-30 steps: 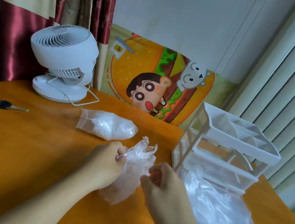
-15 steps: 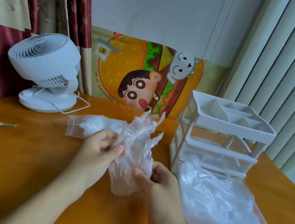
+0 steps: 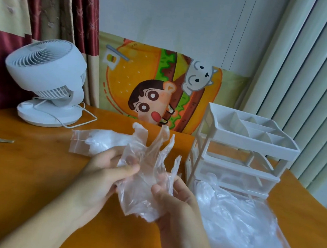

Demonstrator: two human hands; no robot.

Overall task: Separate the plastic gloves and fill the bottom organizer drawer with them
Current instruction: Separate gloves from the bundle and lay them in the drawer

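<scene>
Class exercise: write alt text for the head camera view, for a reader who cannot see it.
Two hands, left hand and right hand, pinch a clump of clear plastic gloves above an orange table. Beside them stands a white drawer organizer with loose gloves piled before it; a white fan stands behind.

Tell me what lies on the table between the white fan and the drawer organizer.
In the head view, a clear zip bag stuffed with plastic gloves lies between the fan and the organizer, partly behind the gloves held up in both hands.

Both forearms bare, no sleeves in view. Left hand (image 3: 104,175) and right hand (image 3: 173,207): no rings, watch or gloves worn; nails short.
</scene>
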